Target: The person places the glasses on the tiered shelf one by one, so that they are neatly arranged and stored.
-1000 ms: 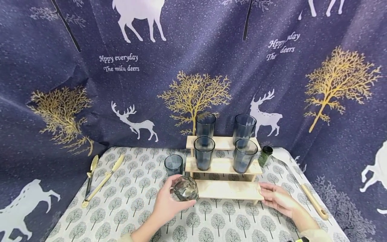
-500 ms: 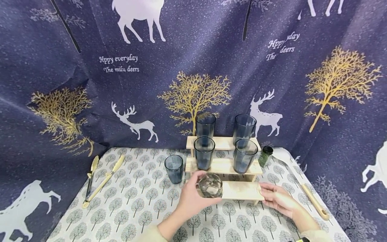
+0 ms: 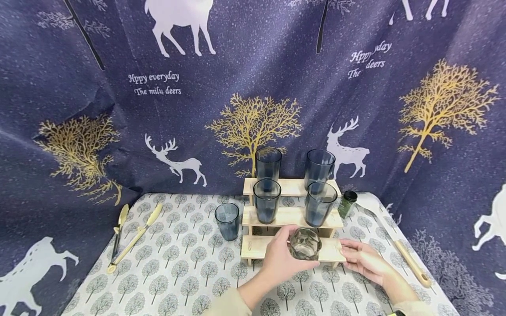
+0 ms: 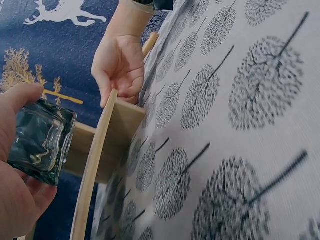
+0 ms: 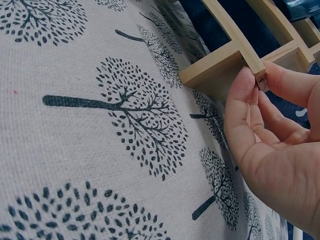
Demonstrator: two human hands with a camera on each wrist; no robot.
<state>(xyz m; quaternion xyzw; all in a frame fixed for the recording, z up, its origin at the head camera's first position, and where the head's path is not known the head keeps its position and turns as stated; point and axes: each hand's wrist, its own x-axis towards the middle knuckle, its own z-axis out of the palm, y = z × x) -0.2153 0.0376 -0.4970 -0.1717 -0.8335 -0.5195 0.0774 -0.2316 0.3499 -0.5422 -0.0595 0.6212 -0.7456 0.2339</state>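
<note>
My left hand [image 3: 281, 253] grips a short faceted drinking glass [image 3: 305, 244] by its side, over the right half of the lowest step of a three-step wooden rack [image 3: 253, 247]. In the left wrist view the glass [image 4: 42, 140] shows a thick square base, just above the step's edge. My right hand [image 3: 363, 260] pinches the right end of that lowest step between thumb and fingers, as the right wrist view shows on the rack [image 5: 252, 62]. Two tall blue-grey tumblers [image 3: 266, 201] stand on the middle step and two more tumblers [image 3: 319, 169] on the top step.
Left of the rack stands another blue-grey tumbler [image 3: 227, 221] on the tree-print cloth. A dark-lidded jar [image 3: 347, 203] and a white spatula with a wooden handle [image 3: 411, 263] lie to the right. Yellow-tipped tongs [image 3: 136, 237] rest at the left edge.
My left hand has carried the glass rightward, from the left end of the lowest step to above its right half. My right hand has stayed at the step's right end.
</note>
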